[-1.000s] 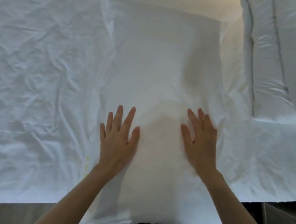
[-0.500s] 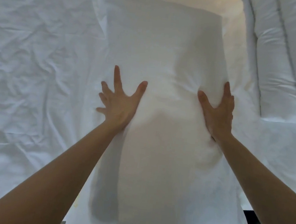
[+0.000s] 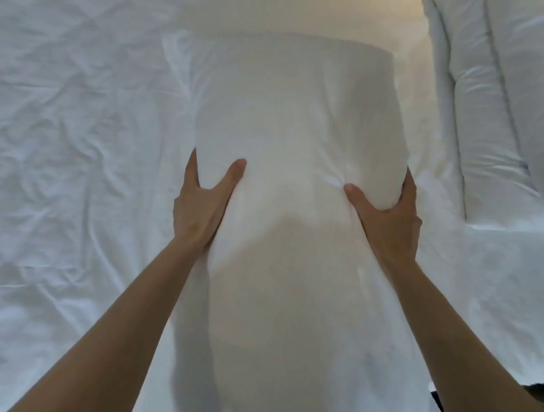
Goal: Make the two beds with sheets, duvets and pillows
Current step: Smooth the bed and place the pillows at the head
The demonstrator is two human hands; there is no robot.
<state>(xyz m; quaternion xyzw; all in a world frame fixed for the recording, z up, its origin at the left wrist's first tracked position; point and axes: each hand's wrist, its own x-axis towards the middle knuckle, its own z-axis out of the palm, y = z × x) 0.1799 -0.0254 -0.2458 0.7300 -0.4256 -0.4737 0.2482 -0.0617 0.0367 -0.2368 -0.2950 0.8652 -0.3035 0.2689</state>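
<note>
A white pillow in its case (image 3: 289, 114) lies lengthwise on the bed, running away from me. My left hand (image 3: 201, 205) grips its left side, thumb on top and fingers wrapped round the edge. On the right side, my right hand (image 3: 385, 223) holds the pillow the same way, thumb pressed into the fabric. The pillow bulges between the two hands. Under it spreads a wrinkled white sheet (image 3: 59, 125).
Two more white pillows (image 3: 513, 106), with grey piping, are stacked at the upper right on the same bed. The bed's near edge and a dark gap (image 3: 541, 401) show at the lower right.
Both hands went from lying flat on the pillow's near part to sliding outward and up, and now clasp its two sides. The view has moved closer to the pillow.
</note>
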